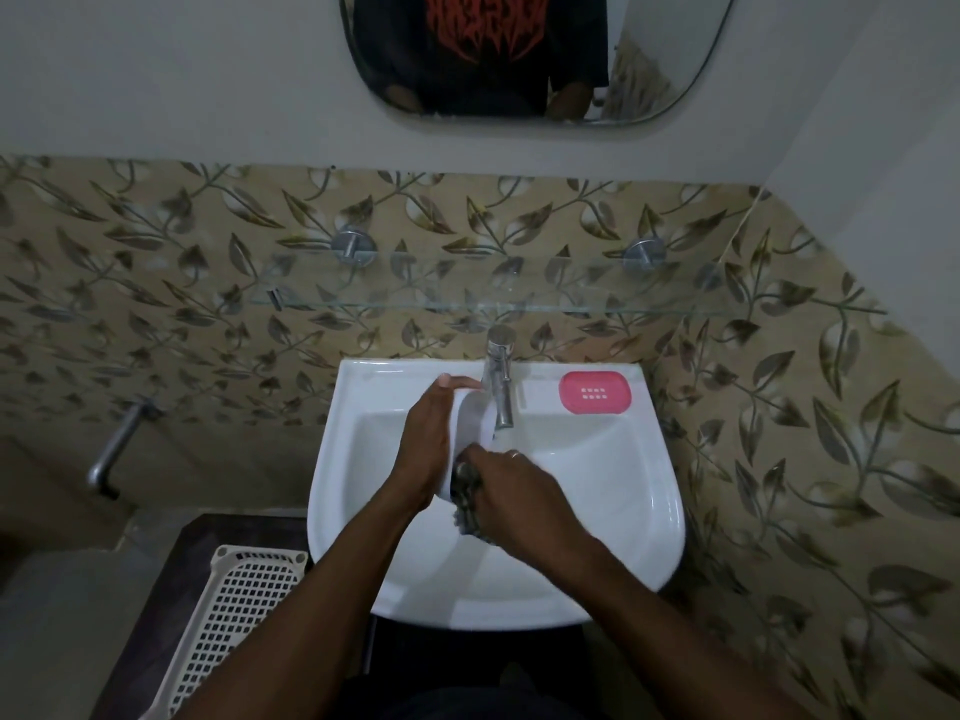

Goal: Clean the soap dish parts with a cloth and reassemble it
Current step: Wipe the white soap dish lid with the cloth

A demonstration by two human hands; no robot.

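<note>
Our right hand (511, 491) clutches the cloth (466, 493) against the near end of the white base (475, 418), gripped lengthwise back-to-front by our left hand (426, 444) over the sink (649, 511). The pink insert (595, 391) lies on the sink's back right corner.

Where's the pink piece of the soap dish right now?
In the head view, the pink piece lies flat on the back ledge of the sink, just right of the tap.
</note>
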